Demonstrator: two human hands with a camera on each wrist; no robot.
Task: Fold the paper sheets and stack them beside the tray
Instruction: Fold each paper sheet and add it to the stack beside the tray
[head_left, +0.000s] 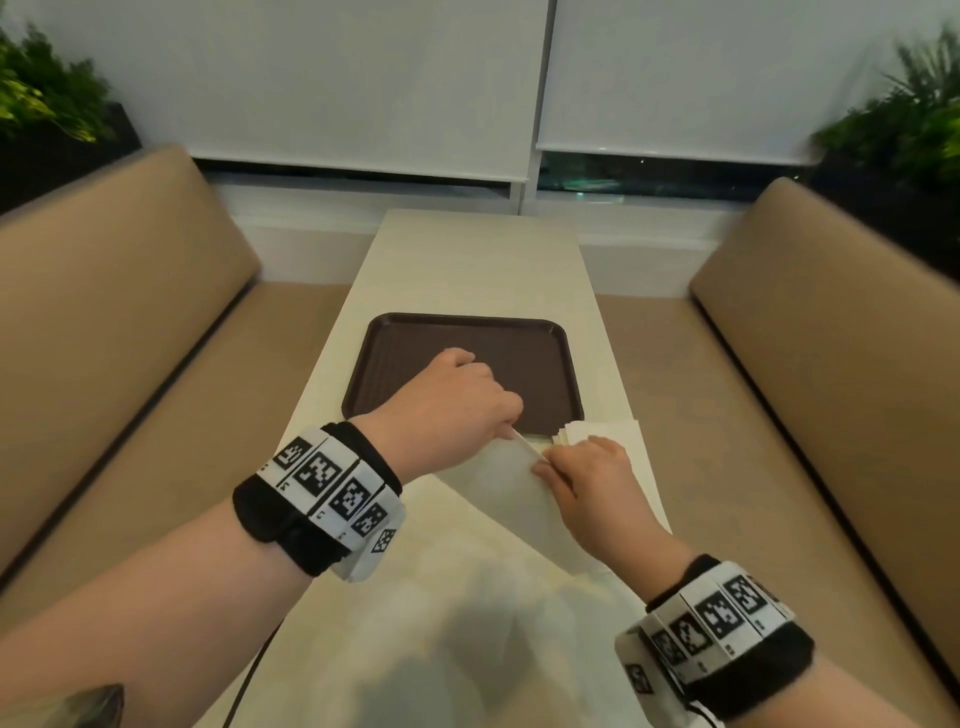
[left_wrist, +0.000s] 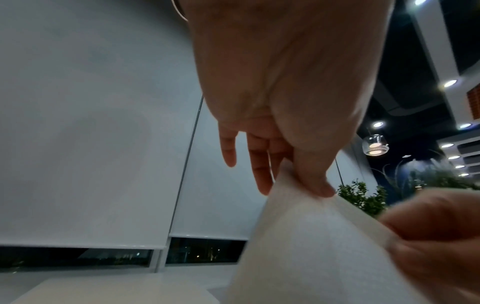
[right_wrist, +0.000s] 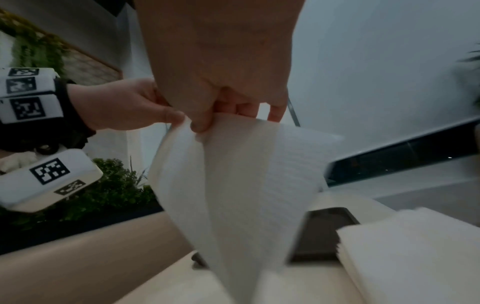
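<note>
Both hands lift one paper sheet (head_left: 511, 483) up off the tabletop (head_left: 467, 249), most likely so its edges can meet for a fold. The left hand (head_left: 447, 402) reaches over the near edge of the brown tray (head_left: 540, 343) and pinches the top edge of the sheet with thumb and fingers (left_wrist: 318, 181). The right hand (head_left: 587, 478) is just beside it, its fingers (right_wrist: 201, 121) clamped on the same edge. The sheet hangs down in front of the tray. A pile of folded sheets (head_left: 602, 428) already lies beside the tray, at its near right corner
</note>
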